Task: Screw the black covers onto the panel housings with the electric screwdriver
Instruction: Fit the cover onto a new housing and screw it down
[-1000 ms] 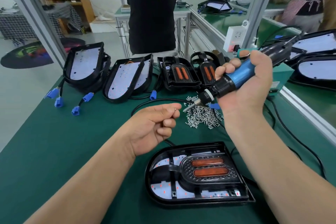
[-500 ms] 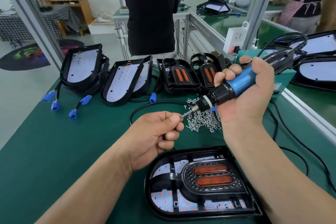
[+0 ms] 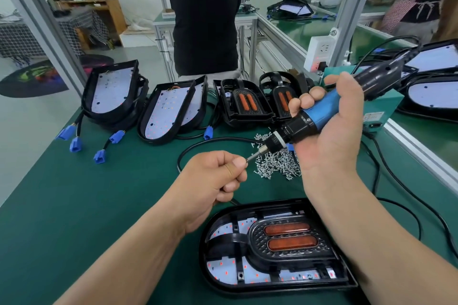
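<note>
My right hand (image 3: 329, 136) grips the blue and black electric screwdriver (image 3: 319, 112), held above the table with its bit pointing down-left. My left hand (image 3: 213, 176) pinches something small at the bit's tip between thumb and forefinger; the item itself is hidden by the fingers. Behind the bit lies a pile of small silver screws (image 3: 275, 163). In front of me a panel housing (image 3: 223, 277) lies flat with a black cover (image 3: 287, 240) with two orange lenses seated on it.
Two open housings (image 3: 111, 94) (image 3: 171, 111) with blue connectors (image 3: 74, 143) lean at the back left, two covered ones (image 3: 245, 104) behind the screws. A black cable (image 3: 198, 143) loops on the green mat. A teal box (image 3: 381, 111) and a white socket strip (image 3: 319, 52) stand right. A person stands beyond the table.
My left hand rose from the mat to the screwdriver bit and now pinches at its tip. The screwdriver tilted slightly lower toward it.
</note>
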